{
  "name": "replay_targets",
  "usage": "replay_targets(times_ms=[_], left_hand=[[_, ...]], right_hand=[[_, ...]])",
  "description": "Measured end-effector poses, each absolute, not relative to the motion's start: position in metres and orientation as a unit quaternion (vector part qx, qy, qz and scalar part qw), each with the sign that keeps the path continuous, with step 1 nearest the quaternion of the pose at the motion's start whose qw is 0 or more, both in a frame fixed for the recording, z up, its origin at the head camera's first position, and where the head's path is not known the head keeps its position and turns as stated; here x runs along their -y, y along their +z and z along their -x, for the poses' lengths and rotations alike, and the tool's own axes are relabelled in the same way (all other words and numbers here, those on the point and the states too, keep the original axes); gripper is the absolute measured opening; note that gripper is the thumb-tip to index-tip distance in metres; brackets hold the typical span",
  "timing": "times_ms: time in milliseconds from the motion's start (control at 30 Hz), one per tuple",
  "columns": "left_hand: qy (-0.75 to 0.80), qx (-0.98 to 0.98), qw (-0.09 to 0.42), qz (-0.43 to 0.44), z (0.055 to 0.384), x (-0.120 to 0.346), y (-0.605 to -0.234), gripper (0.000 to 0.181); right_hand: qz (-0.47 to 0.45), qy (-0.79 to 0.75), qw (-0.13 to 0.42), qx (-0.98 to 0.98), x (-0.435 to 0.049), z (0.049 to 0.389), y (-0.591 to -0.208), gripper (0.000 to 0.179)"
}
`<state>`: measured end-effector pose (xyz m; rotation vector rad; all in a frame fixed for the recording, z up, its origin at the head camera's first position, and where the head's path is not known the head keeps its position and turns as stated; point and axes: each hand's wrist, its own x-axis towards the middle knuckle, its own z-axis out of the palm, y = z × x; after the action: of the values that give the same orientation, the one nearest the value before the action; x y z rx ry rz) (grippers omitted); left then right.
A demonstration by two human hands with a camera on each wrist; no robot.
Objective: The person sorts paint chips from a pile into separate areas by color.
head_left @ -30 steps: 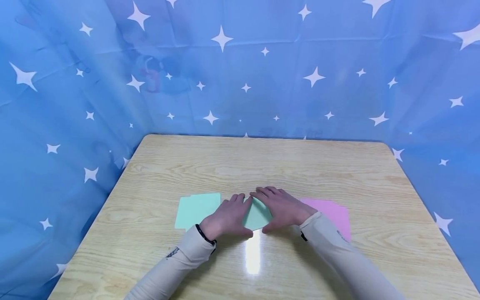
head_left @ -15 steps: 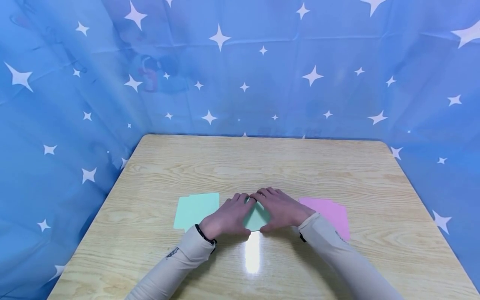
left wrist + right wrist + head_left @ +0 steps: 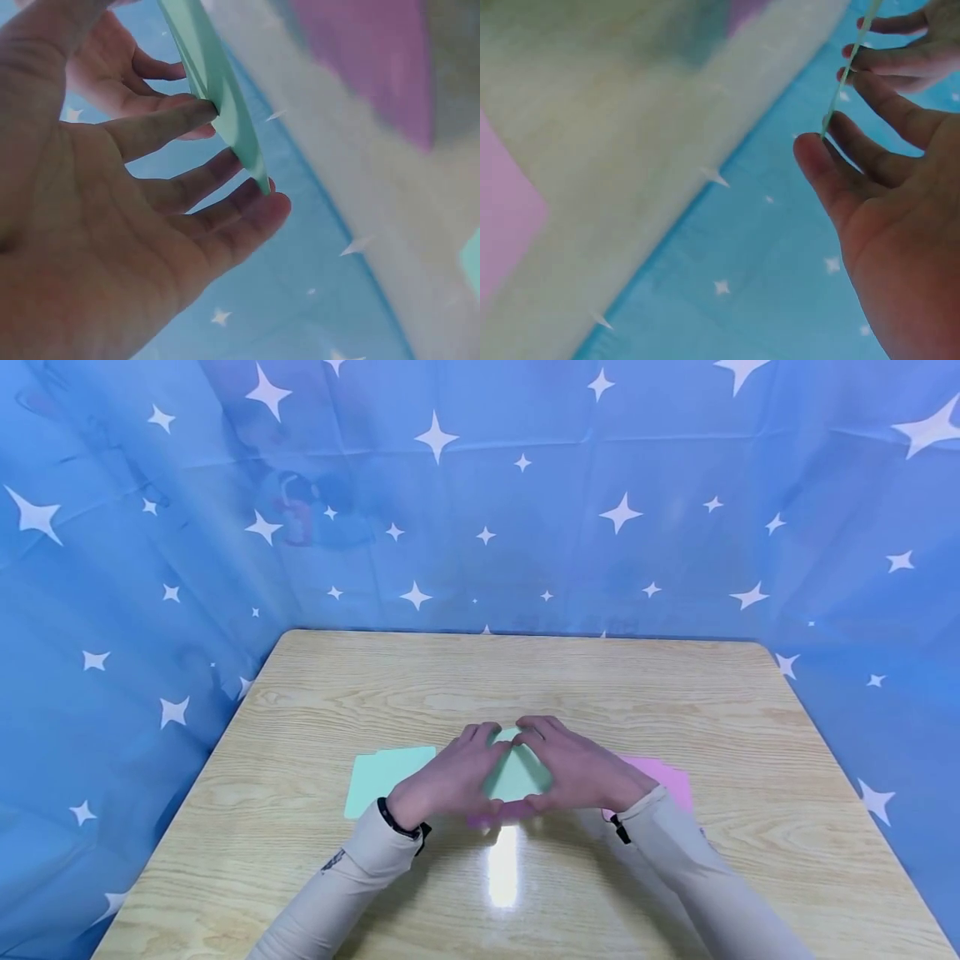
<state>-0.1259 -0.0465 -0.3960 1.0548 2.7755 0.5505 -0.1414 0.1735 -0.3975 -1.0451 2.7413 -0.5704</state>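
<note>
Both hands hold up a mint-green card (image 3: 519, 777), raised off the table and seen nearly edge-on in the wrist views. In the left wrist view, more than one layer seems to show along its edge. The left hand (image 3: 453, 779) grips its left side, and the right hand (image 3: 588, 770) grips the opposite side. In the left wrist view, fingertips touch the edge of the green card (image 3: 231, 105). Below the hands on the table lies a pink-purple card (image 3: 513, 812), mostly covered in the head view.
Overlapping mint-green cards (image 3: 386, 774) lie on the wooden table (image 3: 525, 685) to the left. Overlapping pink cards (image 3: 671, 781) lie to the right, partly behind the right forearm. A blue curtain (image 3: 480, 493) with white stars hangs around the table.
The green card has risen off the table in both hands and tipped. The pink-purple card beneath has come into view. The right wrist has shifted slightly rightward.
</note>
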Motion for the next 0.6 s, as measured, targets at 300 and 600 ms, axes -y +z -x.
replay_targets(times_ms=[300,600], left_hand=[[0.154,-0.919,0.029,-0.362,0.13,0.053,-0.359,0.076],[0.14,-0.919,0.003,-0.367,0.132,0.061,-0.328,0.078]], right_hand=[[0.415,-0.154,-0.033,-0.896,-0.182,0.14,-0.367,0.061],[0.436,-0.152,-0.088,-0.883,-0.177,0.145,-0.344,0.06]])
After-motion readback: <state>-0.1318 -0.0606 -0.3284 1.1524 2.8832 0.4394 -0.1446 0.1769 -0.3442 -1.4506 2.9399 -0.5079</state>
